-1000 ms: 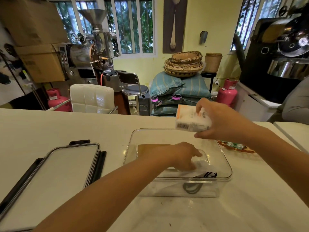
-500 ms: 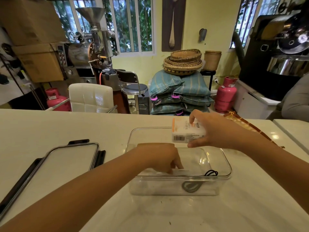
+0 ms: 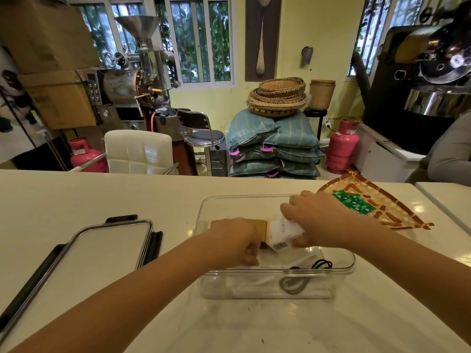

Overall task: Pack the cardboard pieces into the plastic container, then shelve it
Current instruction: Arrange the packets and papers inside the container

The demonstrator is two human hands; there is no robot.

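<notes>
A clear plastic container [image 3: 339, 268] stands open on the white counter in front of me. My right hand [image 3: 313, 217] reaches into it from the right, shut on a white and orange cardboard piece [image 3: 281, 233] with a barcode, tilted downward. My left hand [image 3: 237, 240] is inside the container at its left, fingers curled against a brown cardboard piece [image 3: 260, 226] lying flat; whether it grips that piece is hidden. A black cord [image 3: 321, 264] and a grey loop lie in the container's near right corner.
The container's lid [image 3: 107, 248], clear with black clips, lies on the counter to the left. A woven tray [image 3: 382, 212] with green packets sits at the right. Behind the counter stand a white chair [image 3: 139, 151], stacked sacks and pink gas cylinders. Another person's sleeve shows far right.
My right hand has lowered the white and orange cardboard piece from above the container's far rim down into it. My left hand stayed low inside the container, shifting slightly left.
</notes>
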